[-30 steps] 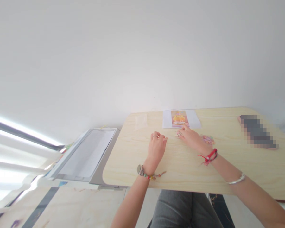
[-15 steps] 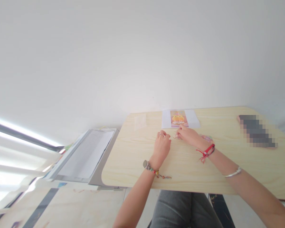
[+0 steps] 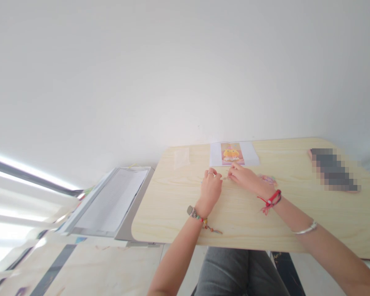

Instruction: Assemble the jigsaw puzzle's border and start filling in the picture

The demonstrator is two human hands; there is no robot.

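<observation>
My left hand (image 3: pixel 211 188) rests over the light wood table, its fingers curled and closed; whatever they hold, if anything, is too small to make out. Just right of it, my right hand (image 3: pixel 243 176) has its fingertips pinched together over tiny pieces (image 3: pixel 225 178) that I cannot name. Between the two hands only a narrow gap shows. Partly behind my right wrist lies a small heap of pink and multicoloured bits (image 3: pixel 268 180). Beyond my fingers is a white sheet (image 3: pixel 250 154) bearing a printed picture (image 3: pixel 232 154) of an orange figure.
A clear plastic bag or film (image 3: pixel 181 158) lies at the table's (image 3: pixel 160 205) back left. On the right is a pixelated dark phone-like object (image 3: pixel 333 170). A grey-white stand with papers (image 3: pixel 114 201) adjoins the left edge; a white wall (image 3: pixel 185 74) rises behind.
My right hand has shifted slightly left, nearer the left hand. Fewer of the small pieces show at its fingertips. My left hand has barely moved.
</observation>
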